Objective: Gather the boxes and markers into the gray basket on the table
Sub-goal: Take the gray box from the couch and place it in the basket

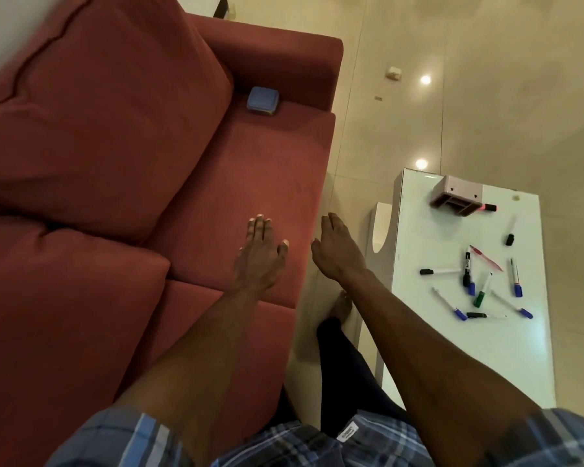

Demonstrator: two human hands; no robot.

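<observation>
reaching over a plush red sofa [267,170], both hands' fingers [259,227] straight, empty, rounded blue box [263,100], glossy white table [506,348]

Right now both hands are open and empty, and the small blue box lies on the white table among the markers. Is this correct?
Not quite. In the head view the blue box lies on the red sofa, not the table. Left hand and right hand are open and empty.

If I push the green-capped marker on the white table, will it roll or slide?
The green-capped marker looks round and slim, so it probably rolls if pushed sideways. The white table looks glossy, so it may also slide easily. It likely bumps the blue-capped marker close beside it.
</observation>
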